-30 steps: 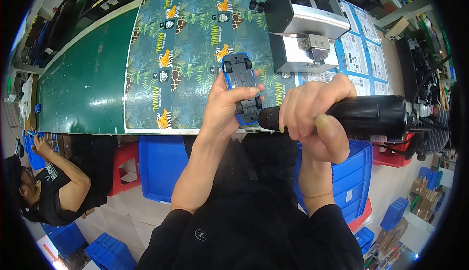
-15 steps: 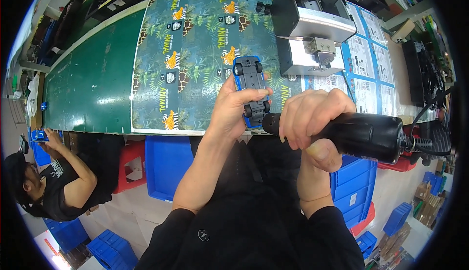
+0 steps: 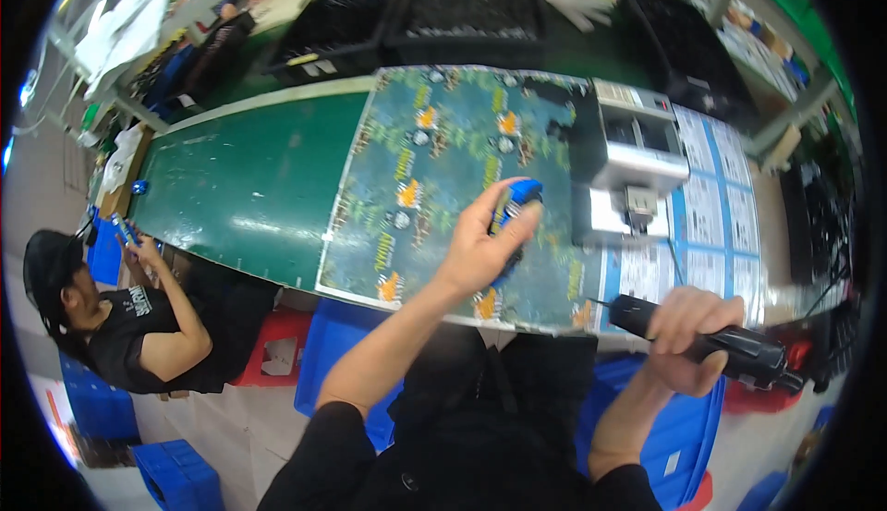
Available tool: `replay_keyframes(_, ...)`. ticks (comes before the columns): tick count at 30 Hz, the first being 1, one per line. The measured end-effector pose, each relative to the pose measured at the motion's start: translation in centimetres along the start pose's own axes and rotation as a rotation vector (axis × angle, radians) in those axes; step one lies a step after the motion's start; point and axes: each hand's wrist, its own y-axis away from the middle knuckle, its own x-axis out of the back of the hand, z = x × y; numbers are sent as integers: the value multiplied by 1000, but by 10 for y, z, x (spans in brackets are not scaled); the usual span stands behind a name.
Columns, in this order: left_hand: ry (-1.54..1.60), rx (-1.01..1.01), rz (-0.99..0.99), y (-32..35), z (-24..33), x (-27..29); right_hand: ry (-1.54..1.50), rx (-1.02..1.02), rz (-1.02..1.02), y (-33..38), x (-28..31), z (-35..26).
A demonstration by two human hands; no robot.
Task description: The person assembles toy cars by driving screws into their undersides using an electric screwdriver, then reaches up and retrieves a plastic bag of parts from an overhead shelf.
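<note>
My left hand (image 3: 482, 245) is closed around a blue toy car (image 3: 527, 191), held over the patterned sheet (image 3: 443, 155) on the bench. The fingers and thumb cover much of the car, and motion blurs it. To the right, near the bench's front edge, my right hand (image 3: 691, 331) grips a black electric screwdriver (image 3: 753, 356). Its thin bit points left and stands apart from the car.
A metal machine (image 3: 637, 155) stands on the bench right of my left hand. Black bins (image 3: 476, 44) of small parts line the back. At the left sits another person (image 3: 152, 331), holding a small blue object. Blue crates (image 3: 670, 437) lie below the bench edge.
The view has tilted up toward the back of the bench. My left hand has carried the car away from the screwdriver and turned it; its wheeled underside no longer faces up. The screwdriver has moved right.
</note>
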Motion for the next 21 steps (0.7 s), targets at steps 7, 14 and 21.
replay_keyframes(7, -1530, -682, -264, -19, -7, 67, 273, -29, 285, 0, 63, 14)
replay_keyframes(14, -1798, -540, -59, 30, 23, 227, 388, -144, 457, -3, 82, 21)
replay_keyframes(21, -1522, -226, 906, 109, -19, 354, 551, -229, 522, 13, 93, 51)
